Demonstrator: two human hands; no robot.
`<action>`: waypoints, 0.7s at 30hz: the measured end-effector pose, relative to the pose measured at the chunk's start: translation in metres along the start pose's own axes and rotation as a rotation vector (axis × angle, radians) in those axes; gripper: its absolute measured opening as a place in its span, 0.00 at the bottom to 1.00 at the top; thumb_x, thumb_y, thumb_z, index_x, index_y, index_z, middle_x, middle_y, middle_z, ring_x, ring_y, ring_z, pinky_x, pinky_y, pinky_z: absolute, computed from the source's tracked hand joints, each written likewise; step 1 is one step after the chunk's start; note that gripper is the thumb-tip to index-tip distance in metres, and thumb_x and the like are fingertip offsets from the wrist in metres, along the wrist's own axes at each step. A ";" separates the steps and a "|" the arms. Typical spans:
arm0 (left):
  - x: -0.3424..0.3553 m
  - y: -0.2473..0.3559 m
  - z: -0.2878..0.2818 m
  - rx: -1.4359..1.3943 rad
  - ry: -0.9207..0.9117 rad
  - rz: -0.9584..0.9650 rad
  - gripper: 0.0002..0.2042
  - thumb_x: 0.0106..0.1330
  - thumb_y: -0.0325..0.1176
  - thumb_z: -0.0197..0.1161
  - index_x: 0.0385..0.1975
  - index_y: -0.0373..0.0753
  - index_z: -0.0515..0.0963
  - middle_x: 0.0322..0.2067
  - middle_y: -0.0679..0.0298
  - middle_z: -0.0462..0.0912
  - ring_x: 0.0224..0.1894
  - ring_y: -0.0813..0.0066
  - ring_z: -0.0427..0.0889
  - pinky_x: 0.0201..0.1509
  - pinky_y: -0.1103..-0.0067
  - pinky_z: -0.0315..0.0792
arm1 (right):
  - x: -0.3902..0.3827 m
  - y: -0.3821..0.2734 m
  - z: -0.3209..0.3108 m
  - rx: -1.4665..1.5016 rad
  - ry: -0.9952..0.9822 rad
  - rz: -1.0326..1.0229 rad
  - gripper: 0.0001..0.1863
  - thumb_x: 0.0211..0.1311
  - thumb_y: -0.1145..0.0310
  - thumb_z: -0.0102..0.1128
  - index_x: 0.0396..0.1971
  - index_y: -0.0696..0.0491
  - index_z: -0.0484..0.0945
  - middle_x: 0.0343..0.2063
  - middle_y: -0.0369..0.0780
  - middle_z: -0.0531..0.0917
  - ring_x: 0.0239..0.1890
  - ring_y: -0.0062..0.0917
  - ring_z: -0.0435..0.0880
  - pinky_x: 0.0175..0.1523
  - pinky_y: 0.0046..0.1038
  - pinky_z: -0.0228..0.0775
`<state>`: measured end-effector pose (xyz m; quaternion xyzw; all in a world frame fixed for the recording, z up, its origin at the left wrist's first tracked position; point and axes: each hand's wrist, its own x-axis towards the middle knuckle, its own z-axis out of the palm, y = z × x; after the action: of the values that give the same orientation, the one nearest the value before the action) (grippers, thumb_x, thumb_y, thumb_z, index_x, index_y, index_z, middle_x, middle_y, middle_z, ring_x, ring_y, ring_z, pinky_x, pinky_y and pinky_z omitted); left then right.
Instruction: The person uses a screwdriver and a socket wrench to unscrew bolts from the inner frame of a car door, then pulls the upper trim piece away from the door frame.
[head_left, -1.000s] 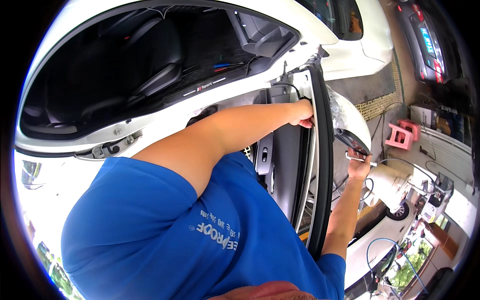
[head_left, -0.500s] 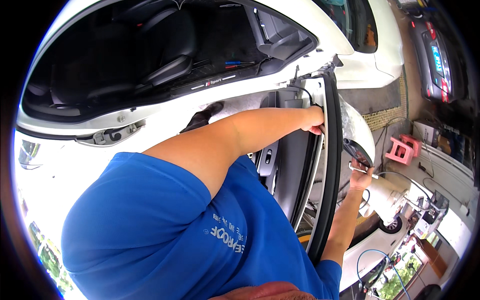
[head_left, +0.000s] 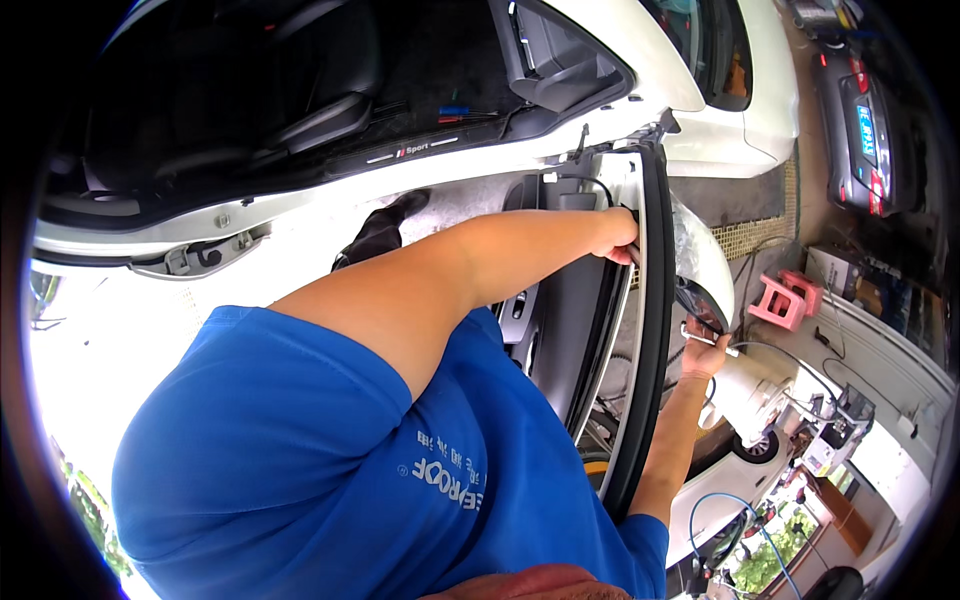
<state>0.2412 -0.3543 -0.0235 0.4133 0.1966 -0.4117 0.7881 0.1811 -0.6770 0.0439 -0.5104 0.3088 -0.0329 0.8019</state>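
Observation:
An open white car door (head_left: pixel 655 300) with a black-trimmed edge stands between my two arms. On its inner side, near the front corner, my left hand (head_left: pixel 617 238) is closed, fingers curled against the frame. Whatever lies in those fingers is hidden. A thin black cable (head_left: pixel 600 182) runs to the frame just above them. Outside the door, a white wing mirror (head_left: pixel 708 262) sticks out. My right hand (head_left: pixel 706 352) reaches around the door and grips the mirror's lower end, close to its dark glass. A thin white rod (head_left: pixel 690 331) shows beside these fingers; whether I hold it is unclear.
The car's sill (head_left: pixel 410 150) and dark seats are at the upper left. A blue-and-red-handled tool (head_left: pixel 455 113) lies on the car floor. Beyond the mirror are a pink stool (head_left: pixel 780 302), a white cylinder (head_left: pixel 745 390) with hoses, and a dark parked car (head_left: pixel 855 130).
The whole view has shifted a little, so the door, the mirror and both hands appear slightly farther left. Both hands keep their places on the door and mirror.

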 end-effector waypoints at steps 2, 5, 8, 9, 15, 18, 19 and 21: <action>-0.002 -0.001 0.000 0.024 -0.001 0.024 0.10 0.64 0.31 0.49 0.30 0.38 0.79 0.28 0.62 0.81 0.25 0.69 0.80 0.27 0.72 0.77 | 0.002 -0.001 -0.007 0.021 -0.013 0.016 0.28 0.71 0.50 0.29 0.53 0.59 0.66 0.52 0.49 0.70 0.55 0.47 0.69 0.60 0.54 0.60; -0.001 -0.001 -0.003 0.025 -0.096 0.012 0.09 0.64 0.31 0.51 0.31 0.37 0.79 0.29 0.61 0.81 0.26 0.68 0.80 0.28 0.71 0.77 | 0.007 0.000 -0.015 0.028 -0.023 0.015 0.28 0.70 0.50 0.30 0.53 0.59 0.66 0.52 0.49 0.71 0.55 0.46 0.69 0.60 0.54 0.60; 0.001 0.001 -0.001 0.027 -0.024 0.011 0.08 0.63 0.31 0.52 0.31 0.37 0.79 0.29 0.60 0.81 0.26 0.68 0.80 0.28 0.72 0.78 | 0.010 -0.003 -0.018 0.020 -0.045 0.021 0.27 0.70 0.50 0.32 0.53 0.58 0.67 0.51 0.48 0.71 0.55 0.45 0.69 0.60 0.54 0.60; 0.005 0.000 0.001 0.016 0.008 0.000 0.09 0.64 0.31 0.52 0.32 0.37 0.79 0.29 0.60 0.81 0.26 0.67 0.81 0.28 0.71 0.78 | 0.009 -0.003 -0.019 0.016 -0.046 0.022 0.27 0.70 0.50 0.33 0.52 0.58 0.67 0.51 0.48 0.71 0.54 0.45 0.69 0.60 0.54 0.60; 0.003 -0.001 -0.002 -0.007 -0.018 -0.001 0.09 0.63 0.36 0.53 0.27 0.40 0.78 0.23 0.64 0.79 0.20 0.72 0.77 0.24 0.75 0.75 | 0.012 -0.002 -0.022 -0.014 -0.067 0.025 0.26 0.69 0.50 0.34 0.50 0.56 0.69 0.49 0.46 0.72 0.52 0.44 0.70 0.60 0.53 0.61; -0.003 0.000 0.000 0.038 -0.006 -0.002 0.09 0.64 0.35 0.53 0.28 0.39 0.78 0.23 0.64 0.79 0.21 0.72 0.76 0.25 0.74 0.76 | 0.010 0.000 -0.024 0.001 -0.039 0.026 0.25 0.70 0.50 0.34 0.50 0.56 0.70 0.47 0.45 0.73 0.53 0.43 0.70 0.59 0.53 0.61; -0.004 0.001 0.001 0.026 0.015 -0.003 0.09 0.64 0.35 0.53 0.28 0.39 0.78 0.23 0.64 0.79 0.21 0.72 0.76 0.25 0.74 0.76 | 0.009 -0.001 -0.022 -0.004 -0.016 0.024 0.25 0.70 0.50 0.35 0.50 0.56 0.70 0.47 0.45 0.74 0.53 0.43 0.70 0.59 0.52 0.61; -0.007 0.003 0.002 0.003 0.016 0.016 0.09 0.64 0.35 0.53 0.28 0.39 0.78 0.23 0.63 0.79 0.21 0.72 0.77 0.25 0.74 0.76 | 0.008 -0.002 -0.017 -0.016 0.005 0.018 0.25 0.70 0.50 0.35 0.50 0.56 0.70 0.47 0.45 0.74 0.53 0.43 0.70 0.59 0.52 0.62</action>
<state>0.2395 -0.3520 -0.0164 0.4194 0.1991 -0.4023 0.7890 0.1792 -0.6947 0.0374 -0.5141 0.3153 -0.0245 0.7973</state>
